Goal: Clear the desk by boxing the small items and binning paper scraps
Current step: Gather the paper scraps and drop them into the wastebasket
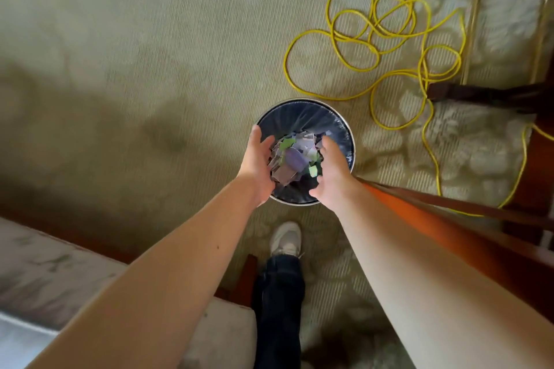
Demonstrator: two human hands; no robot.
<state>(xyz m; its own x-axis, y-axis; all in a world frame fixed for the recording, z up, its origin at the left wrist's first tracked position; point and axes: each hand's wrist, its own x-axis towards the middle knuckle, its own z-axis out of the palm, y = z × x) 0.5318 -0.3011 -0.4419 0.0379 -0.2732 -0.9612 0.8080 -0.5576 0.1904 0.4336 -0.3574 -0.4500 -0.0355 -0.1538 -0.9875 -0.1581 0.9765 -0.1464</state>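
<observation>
A round metal bin [303, 102] with a clear liner stands on the carpet below me. Both my arms reach down over it. My left hand [257, 166] and my right hand [332, 172] are cupped on either side of a loose bunch of paper scraps [295, 160] in purple, green and grey, right above the bin's opening. The fingers of both hands are spread and only gently bent. I cannot tell which scraps are between my palms and which lie in the bin.
A tangled yellow cable [374, 39] lies on the carpet behind and right of the bin. Dark wooden furniture legs [479, 94] stand at the right. A wooden desk edge [434, 208] runs under my right arm. A pale cushion [60, 272] is at bottom left, my shoe [284, 238] below the bin.
</observation>
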